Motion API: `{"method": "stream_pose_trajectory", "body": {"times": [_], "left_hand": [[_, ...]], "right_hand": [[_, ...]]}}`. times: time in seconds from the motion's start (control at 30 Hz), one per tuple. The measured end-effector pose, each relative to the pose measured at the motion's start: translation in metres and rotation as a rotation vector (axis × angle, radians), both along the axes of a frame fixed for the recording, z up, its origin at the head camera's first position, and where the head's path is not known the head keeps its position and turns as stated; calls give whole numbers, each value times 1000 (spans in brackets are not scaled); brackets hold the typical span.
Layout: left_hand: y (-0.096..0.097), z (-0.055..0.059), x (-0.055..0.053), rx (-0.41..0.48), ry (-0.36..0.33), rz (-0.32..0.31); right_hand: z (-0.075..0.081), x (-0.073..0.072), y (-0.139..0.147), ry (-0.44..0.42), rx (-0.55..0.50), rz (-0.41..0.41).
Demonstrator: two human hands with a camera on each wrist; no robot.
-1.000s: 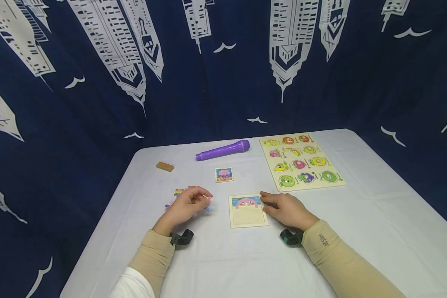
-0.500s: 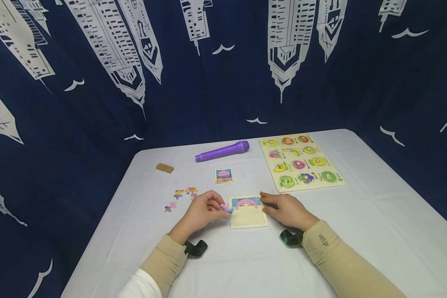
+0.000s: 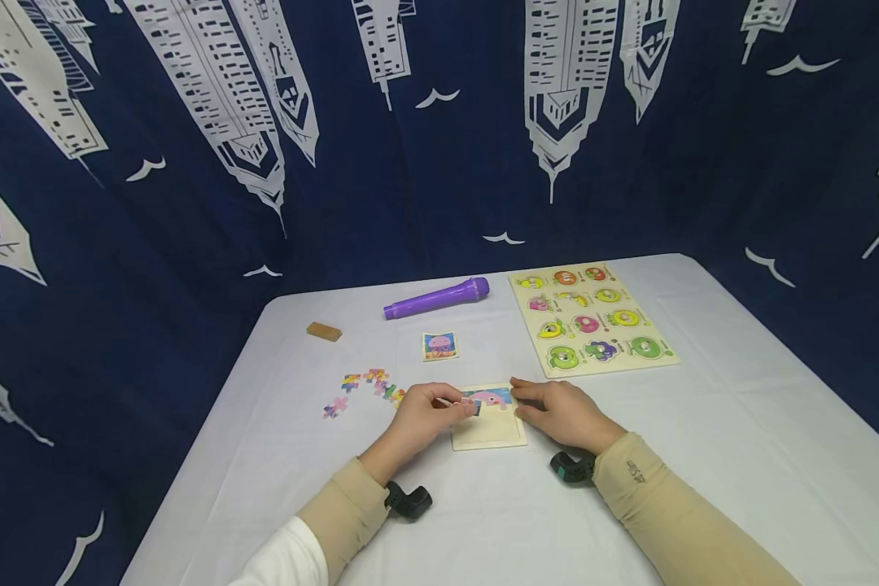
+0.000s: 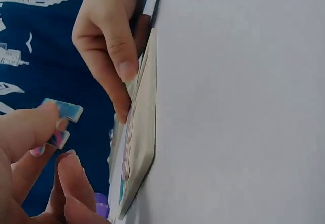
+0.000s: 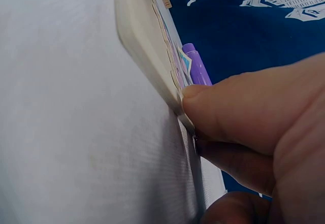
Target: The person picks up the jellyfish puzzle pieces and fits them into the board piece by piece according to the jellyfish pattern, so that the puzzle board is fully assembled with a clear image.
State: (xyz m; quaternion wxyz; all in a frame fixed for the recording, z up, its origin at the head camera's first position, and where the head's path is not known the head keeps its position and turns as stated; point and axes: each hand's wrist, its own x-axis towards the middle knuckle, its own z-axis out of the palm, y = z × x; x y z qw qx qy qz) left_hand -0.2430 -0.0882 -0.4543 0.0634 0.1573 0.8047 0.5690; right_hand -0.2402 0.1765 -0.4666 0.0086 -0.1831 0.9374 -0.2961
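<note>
My left hand [image 3: 421,419] pinches a small blue-and-pink jigsaw piece [image 4: 70,110] between thumb and finger, above the left part of a square puzzle tray [image 3: 489,433]. Pink and blue pieces with a cartoon face fill the tray's top strip; bare wood shows below. At the tray's upper right edge, my right hand [image 3: 567,413] grips the rim, thumb on top in the right wrist view. Several loose jigsaw pieces [image 3: 376,376] lie left of the tray, some partly behind the left hand. In the head view, the fingers hide most of the held piece.
Behind the tray lies a small jellyfish picture card [image 3: 439,346]. Farther back is a purple toy microphone [image 3: 435,299], with a wooden block [image 3: 324,331] to its left. A fruit puzzle board [image 3: 602,334] lies at the back right of the white-covered table [image 3: 740,439].
My left hand has moved right from the loose pieces to over the tray, carrying the jigsaw piece. The right hand has stayed at the tray's edge.
</note>
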Motion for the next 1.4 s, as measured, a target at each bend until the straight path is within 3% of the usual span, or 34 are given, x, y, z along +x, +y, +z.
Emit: {"method": "stream_pose_trajectory", "body": {"times": [0.27, 0.43, 0.7, 0.97, 1.27, 1.4], "left_hand": [[30, 8, -3, -40, 7, -62], [43, 4, -4, 0, 35, -44], [43, -13, -1, -72, 216, -54], [40, -24, -6, -237, 323, -36], [40, -18, -5, -398, 343, -95], [42, -17, -4, -434, 372, -83]], "right_hand": [[0, 0, 2, 9, 3, -1], [-1, 0, 2, 25, 1, 16], [2, 2, 2, 27, -9, 22], [1, 0, 0, 25, -18, 19], [1, 2, 0, 15, -16, 12], [0, 1, 0, 20, -10, 13]]}}
